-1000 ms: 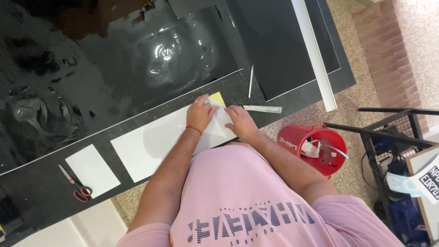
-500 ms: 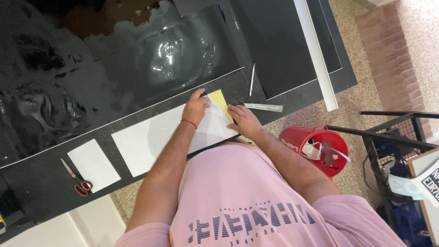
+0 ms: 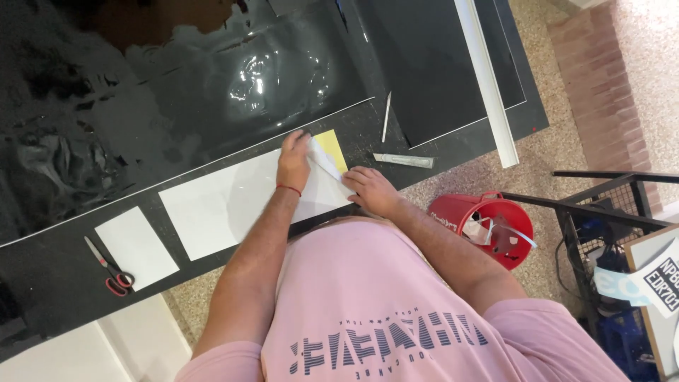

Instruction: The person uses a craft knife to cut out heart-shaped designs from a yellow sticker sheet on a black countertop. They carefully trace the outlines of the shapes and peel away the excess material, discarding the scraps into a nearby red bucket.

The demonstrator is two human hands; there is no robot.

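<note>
Table (image 3: 64,297): a dark work surface crossing the whole view, its near edge running just in front of the person's body.
Black sheet (image 3: 212,92): glossy, wrinkled film over the far half of the table, well apart from both hands.
White sheet (image 3: 226,201): the large sheet at the near edge. Since half a second ago its right corner has been peeled up, baring more of the yellow backing (image 3: 331,147).
Left hand (image 3: 293,159): fingers pressed flat on the sheet beside the lifted corner, grasping nothing.
Right hand (image 3: 368,189): pinches the lifted corner between thumb and fingers, at the table's edge.
Open room: bare table lies beyond the corner; a knife (image 3: 403,160) sits near to the right.
Small sheet (image 3: 136,247): well left, beside the scissors (image 3: 107,267).
Red bucket (image 3: 488,226): on the floor, right of the person.
</note>
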